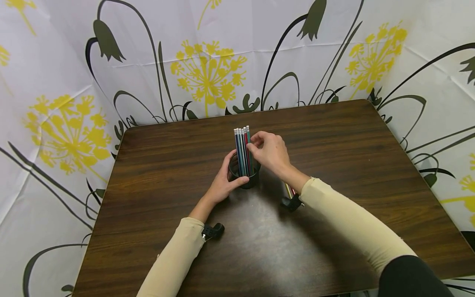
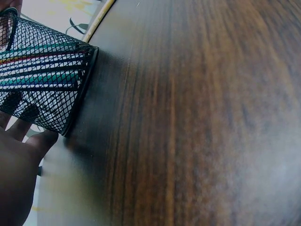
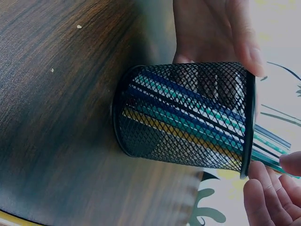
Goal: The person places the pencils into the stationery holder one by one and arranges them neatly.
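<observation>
A black mesh pencil cup [image 1: 254,181] stands upright on the table, holding several pencils [image 1: 240,154] with white eraser ends up. My left hand [image 1: 222,183] grips the cup from its left side, the thumb by the near rim and the fingers around the far side. At the cup's right, my right hand [image 1: 272,152] pinches a teal pencil [image 1: 248,134] between thumb and forefinger, above the rim. Through the mesh in the right wrist view, blue, teal and yellow pencils [image 3: 188,120] lean together inside the cup [image 3: 249,120].
Yellow and red pencils [image 1: 288,190] lie on the dark wooden table [image 1: 167,156], partly hidden under the right wrist. A white cloth [image 1: 148,82] with a flower print hangs behind the table's far edge. Each wrist carries a small black camera [image 1: 213,231].
</observation>
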The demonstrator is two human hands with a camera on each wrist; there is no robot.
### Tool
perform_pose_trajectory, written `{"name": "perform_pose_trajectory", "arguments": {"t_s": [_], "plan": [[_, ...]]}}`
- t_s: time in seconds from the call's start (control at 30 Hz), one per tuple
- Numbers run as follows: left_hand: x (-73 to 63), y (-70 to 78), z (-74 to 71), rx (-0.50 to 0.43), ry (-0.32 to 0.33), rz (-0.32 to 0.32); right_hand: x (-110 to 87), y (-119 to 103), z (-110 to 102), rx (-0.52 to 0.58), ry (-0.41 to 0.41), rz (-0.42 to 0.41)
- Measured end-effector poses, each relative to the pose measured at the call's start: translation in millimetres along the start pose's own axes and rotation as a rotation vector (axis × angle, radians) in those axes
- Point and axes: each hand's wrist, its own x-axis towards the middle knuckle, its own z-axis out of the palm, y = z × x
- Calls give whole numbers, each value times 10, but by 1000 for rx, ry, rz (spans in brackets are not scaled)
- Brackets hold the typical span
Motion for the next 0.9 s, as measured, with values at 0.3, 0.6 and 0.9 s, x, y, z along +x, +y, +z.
{"name": "perform_pose_trajectory", "arguments": {"t_s": [0.3,0.6,0.9], "plan": [[-2,1,-7,-2,11,5,70,222,-195,-18,73,29],[-15,-5,-12,15,12,-11,22,763,-273,-196,-191,257],[-16,26,-7,19,7,-3,-45,1057,-280,-317,-320,356]]}}
